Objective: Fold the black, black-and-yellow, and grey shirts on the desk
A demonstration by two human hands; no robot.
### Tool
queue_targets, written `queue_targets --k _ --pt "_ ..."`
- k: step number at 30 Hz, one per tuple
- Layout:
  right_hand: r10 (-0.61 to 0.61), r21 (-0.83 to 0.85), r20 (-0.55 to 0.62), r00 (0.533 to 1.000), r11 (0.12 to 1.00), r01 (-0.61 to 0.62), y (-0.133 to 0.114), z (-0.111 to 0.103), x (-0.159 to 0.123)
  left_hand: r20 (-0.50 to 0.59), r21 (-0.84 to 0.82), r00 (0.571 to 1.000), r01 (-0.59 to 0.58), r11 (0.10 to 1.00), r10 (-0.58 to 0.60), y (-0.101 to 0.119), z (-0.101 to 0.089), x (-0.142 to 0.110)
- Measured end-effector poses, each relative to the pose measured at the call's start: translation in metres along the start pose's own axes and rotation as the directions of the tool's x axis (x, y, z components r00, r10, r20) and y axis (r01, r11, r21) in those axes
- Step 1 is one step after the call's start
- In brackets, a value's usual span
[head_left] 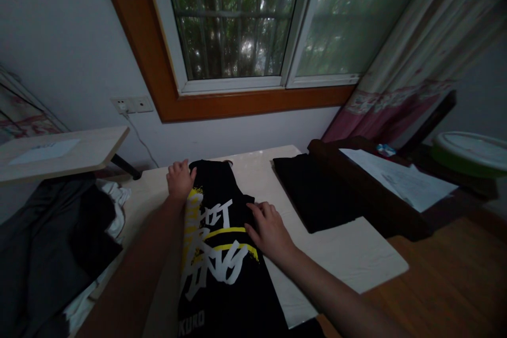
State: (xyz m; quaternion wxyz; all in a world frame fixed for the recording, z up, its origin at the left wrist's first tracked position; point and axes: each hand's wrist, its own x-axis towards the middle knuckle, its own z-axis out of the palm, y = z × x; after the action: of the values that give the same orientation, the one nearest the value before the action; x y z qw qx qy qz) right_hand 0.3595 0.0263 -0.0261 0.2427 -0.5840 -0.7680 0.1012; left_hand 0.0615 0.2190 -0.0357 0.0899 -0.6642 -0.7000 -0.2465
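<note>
A black T-shirt point(222, 296) with white lettering and yellow patches lies lengthwise on the pale table, its left side folded in. At its upper left edge, my left hand point(181, 180) has its fingers curled on the cloth, the thumb over the top. My right hand point(271, 228) rests against the shirt's right edge near the sleeve, thumb and forefinger apart and touching the fabric. To the right lies a folded black garment point(317, 193), flat on the table.
The pale table point(348, 261) stands below a barred window point(237, 26). Piled clothes point(47, 243) lie at the left under a small raised shelf point(67, 150). On the right are a dark brown piece of furniture point(372, 211), papers point(396, 179) and a green tub point(471, 161) with a lid.
</note>
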Motion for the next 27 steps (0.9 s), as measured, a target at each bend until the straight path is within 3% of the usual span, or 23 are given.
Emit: queue_targets --k 3,7,9,18,27 --pt "0.023 0.014 0.085 0.996 1.000 -0.024 -0.007 -0.003 -0.004 0.091 -0.058 0.995 0.051 0.997 -0.045 -0.008 0.003 0.003" --pt "0.053 0.055 0.221 0.974 0.996 -0.066 -0.019 -0.007 -0.008 0.286 -0.231 0.958 0.102 0.968 -0.032 -0.008 0.008 0.010" --pt "0.076 0.049 0.280 0.957 0.994 -0.093 -0.025 -0.011 -0.010 0.330 -0.285 0.944 0.115 0.951 -0.016 -0.006 0.011 0.013" --pt "0.079 0.080 0.480 0.874 0.988 -0.133 -0.042 -0.034 -0.026 0.245 -0.345 0.969 0.075 0.936 0.013 -0.009 0.015 0.014" --pt "0.052 0.138 0.356 0.933 0.985 -0.107 -0.040 -0.019 -0.017 0.153 -0.328 0.988 0.068 0.942 -0.018 -0.027 0.012 0.014"
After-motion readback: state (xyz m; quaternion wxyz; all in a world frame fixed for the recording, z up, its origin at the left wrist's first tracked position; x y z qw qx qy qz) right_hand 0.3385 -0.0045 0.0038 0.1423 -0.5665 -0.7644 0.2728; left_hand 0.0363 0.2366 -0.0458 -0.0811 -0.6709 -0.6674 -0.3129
